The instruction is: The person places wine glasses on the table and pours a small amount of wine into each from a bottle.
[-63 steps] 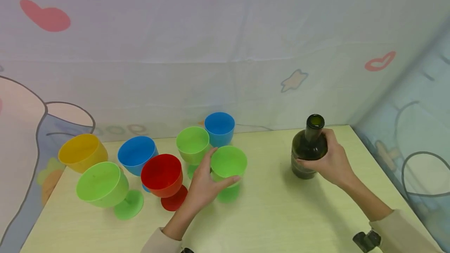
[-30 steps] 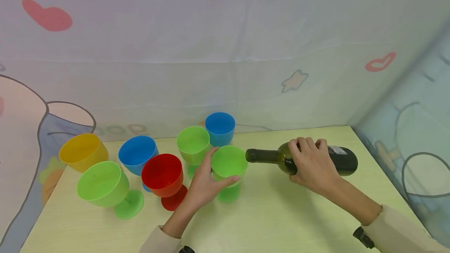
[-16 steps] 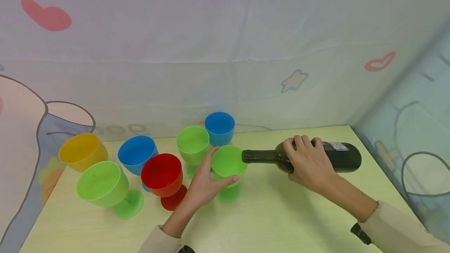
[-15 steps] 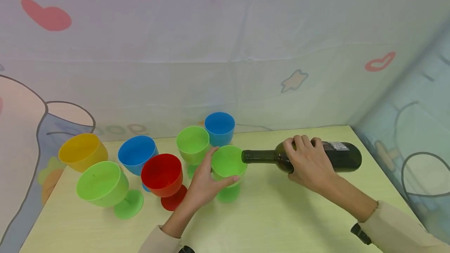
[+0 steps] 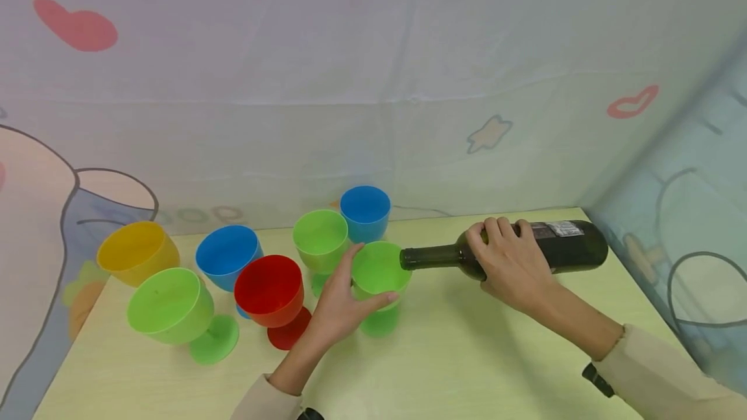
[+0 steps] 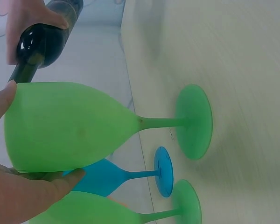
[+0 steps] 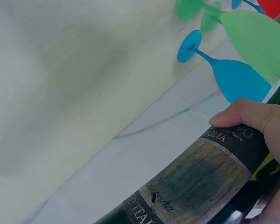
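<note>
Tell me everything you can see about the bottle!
That bottle looks like dark green glass, with a long neck and a label showing printed words and a brownish picture. The right hand grips it above the table, tipped nearly sideways. Its mouth is at the rim of the green goblet in the left hand; I can't tell if they touch.

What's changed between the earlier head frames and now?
The right hand has tipped the dark bottle from upright to roughly level, bringing its mouth leftward to the rim of the green goblet. Nothing was let go. The left hand still holds that goblet, and the other goblets stand where they were.
</note>
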{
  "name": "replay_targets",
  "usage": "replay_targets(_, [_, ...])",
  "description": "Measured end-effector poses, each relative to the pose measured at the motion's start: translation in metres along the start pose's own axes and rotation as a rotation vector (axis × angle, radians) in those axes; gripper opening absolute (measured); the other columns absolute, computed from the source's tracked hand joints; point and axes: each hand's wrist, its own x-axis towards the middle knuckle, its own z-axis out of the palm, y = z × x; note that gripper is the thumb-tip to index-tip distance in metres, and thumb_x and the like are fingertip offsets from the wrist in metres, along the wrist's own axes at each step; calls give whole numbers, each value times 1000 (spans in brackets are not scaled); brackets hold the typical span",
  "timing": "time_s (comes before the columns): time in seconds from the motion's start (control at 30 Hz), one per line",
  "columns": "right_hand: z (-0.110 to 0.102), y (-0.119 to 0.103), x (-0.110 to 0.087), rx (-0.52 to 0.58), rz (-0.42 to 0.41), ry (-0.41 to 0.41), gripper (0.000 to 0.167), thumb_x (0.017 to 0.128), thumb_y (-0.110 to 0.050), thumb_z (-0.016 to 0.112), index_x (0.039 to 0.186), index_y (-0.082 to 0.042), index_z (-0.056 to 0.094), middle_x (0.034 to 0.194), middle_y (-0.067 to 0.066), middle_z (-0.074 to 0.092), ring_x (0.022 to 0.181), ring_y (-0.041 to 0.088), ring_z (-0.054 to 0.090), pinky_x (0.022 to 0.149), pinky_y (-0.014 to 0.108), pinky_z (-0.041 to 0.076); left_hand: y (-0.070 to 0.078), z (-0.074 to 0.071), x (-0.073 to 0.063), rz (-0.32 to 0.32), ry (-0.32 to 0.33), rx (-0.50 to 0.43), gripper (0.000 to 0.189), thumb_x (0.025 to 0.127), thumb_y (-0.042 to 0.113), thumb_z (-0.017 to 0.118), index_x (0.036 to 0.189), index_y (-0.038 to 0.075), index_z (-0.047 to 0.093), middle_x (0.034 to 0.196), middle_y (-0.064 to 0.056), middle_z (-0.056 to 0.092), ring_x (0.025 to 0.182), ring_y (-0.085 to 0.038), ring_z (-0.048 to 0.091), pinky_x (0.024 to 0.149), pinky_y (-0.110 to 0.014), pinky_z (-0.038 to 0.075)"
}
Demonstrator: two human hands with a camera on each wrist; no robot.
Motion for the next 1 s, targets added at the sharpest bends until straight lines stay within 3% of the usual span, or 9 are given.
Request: replay_targets(1.0, [-6, -2, 6, -47, -41, 24, 62, 52, -21, 82, 96, 1, 44, 85, 20, 50, 79, 35, 50, 70, 53, 43, -1, 0, 0, 2, 3, 15, 88, 72, 34, 77, 142, 11, 28, 143, -11, 33, 127, -34, 32, 95, -58, 33])
